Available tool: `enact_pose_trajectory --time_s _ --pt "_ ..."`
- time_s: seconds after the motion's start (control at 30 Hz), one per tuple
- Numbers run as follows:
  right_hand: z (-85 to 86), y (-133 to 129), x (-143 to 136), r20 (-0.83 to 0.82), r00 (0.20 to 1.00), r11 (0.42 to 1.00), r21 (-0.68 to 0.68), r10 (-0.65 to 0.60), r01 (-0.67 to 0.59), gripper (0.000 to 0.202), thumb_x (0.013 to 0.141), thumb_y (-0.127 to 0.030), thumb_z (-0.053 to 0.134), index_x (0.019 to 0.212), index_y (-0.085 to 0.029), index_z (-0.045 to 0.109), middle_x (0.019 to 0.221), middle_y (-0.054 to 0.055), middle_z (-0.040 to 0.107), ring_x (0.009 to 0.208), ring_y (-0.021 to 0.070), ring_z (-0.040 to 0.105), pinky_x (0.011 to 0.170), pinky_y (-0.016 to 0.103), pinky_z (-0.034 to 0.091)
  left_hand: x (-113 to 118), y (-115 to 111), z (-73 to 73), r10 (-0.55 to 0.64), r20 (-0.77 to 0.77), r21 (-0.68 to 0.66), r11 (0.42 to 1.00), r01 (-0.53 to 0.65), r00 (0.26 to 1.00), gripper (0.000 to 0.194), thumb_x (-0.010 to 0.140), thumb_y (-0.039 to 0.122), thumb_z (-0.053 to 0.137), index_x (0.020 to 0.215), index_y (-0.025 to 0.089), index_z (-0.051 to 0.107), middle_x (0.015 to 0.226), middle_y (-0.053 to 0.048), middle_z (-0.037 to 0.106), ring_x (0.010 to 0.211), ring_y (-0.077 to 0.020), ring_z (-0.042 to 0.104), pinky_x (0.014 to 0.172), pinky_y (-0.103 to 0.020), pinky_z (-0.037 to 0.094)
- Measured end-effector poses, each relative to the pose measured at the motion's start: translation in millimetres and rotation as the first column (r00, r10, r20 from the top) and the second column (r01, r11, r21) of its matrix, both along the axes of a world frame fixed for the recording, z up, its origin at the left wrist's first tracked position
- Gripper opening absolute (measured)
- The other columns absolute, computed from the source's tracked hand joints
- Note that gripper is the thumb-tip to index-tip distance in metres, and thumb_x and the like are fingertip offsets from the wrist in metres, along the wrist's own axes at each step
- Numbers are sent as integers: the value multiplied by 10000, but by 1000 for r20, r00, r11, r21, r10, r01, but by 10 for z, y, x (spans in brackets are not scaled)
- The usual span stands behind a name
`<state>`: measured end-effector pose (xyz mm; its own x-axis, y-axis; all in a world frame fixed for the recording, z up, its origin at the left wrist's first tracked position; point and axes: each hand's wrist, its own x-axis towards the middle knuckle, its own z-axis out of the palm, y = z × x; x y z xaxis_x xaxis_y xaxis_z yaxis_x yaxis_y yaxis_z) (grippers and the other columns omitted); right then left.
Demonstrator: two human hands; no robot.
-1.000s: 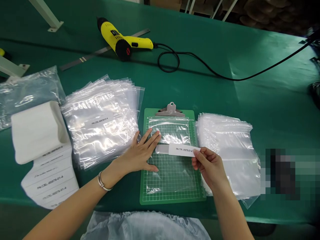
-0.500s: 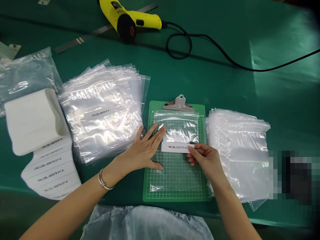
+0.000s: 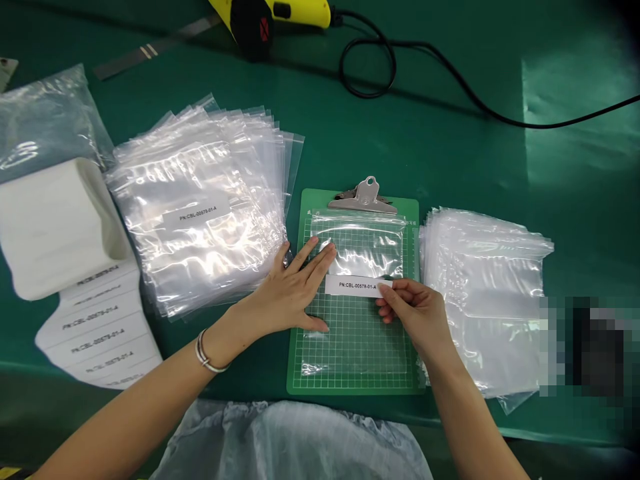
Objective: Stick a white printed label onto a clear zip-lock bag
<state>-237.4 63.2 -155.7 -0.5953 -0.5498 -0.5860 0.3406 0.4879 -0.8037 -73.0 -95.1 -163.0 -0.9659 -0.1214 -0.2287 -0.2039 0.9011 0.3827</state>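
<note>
A clear zip bag (image 3: 360,340) lies flat on a green gridded clipboard (image 3: 295,380) under its metal clip (image 3: 366,199). With fingers spread, my left hand (image 3: 293,290) rests on the bag's left side. Thumb and fingers of my right hand (image 3: 415,307) pinch the right end of a white printed label (image 3: 351,286), which is over the middle of the bag. Whether the label touches the bag I cannot tell. Left of the clipboard is a fanned pile of bags (image 3: 200,267), the top one bearing a label. Another bag stack (image 3: 495,287) lies to the right.
A label roll (image 3: 55,227) with its strip unrolled lies at the left, below a large clear bag (image 3: 55,120). At the back are a metal ruler (image 3: 130,63) and a yellow tool (image 3: 300,12) with a looping black cable (image 3: 450,67).
The view has shifted slightly, so the tool and ruler are higher in the picture. Both hands and the label keep nearly the same places over the bag.
</note>
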Motion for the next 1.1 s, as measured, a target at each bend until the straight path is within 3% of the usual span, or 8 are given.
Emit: enact_pose_trajectory --time_s 0.33,0.63,0.8,0.97,1.1 --pt "-5 23 -10 -13 1000 1000 -13 19 -19 262 647 -369 748 734 -143 647 528 -2 649 415 88 567 382 166 493 3 3 16 -5 21 5 1000 5 1000 1199 672 666 585 1383 126 -215 1503 -118 6 1360 -301 -106 1038 -530 -130" --pt "18 0 51 -115 992 997 59 58 -52 295 671 -418 709 725 -141 620 540 12 646 435 111 581 410 201 512 -11 -6 22 -8 34 -4 1000 8 999 1174 689 658 574 1384 130 -211 1502 -108 -2 1361 -304 -98 1033 -549 -129" --pt "-2 -19 71 -177 979 993 78 102 -89 313 702 -461 657 696 -159 574 542 13 638 441 132 594 404 218 508 -1 0 27 -30 5 -92 995 30 1000 1070 703 693 512 1426 141 -52 1504 -104 43 1361 -343 -45 1038 -606 -56" --pt "-36 -30 77 -232 966 992 68 117 -103 281 734 -442 614 695 -172 545 540 15 629 426 145 592 387 231 499 5 100 172 -56 -63 -256 966 38 996 929 767 561 554 1431 125 72 1506 -82 32 1360 -325 -78 1066 -582 -29" --pt "-29 -44 87 -288 945 987 82 157 -139 219 759 -385 576 715 -173 541 547 20 638 407 148 591 391 243 503 20 252 198 -116 -138 -277 958 74 984 676 902 465 367 1426 133 98 1502 -44 89 1370 -276 -35 1084 -565 -18"
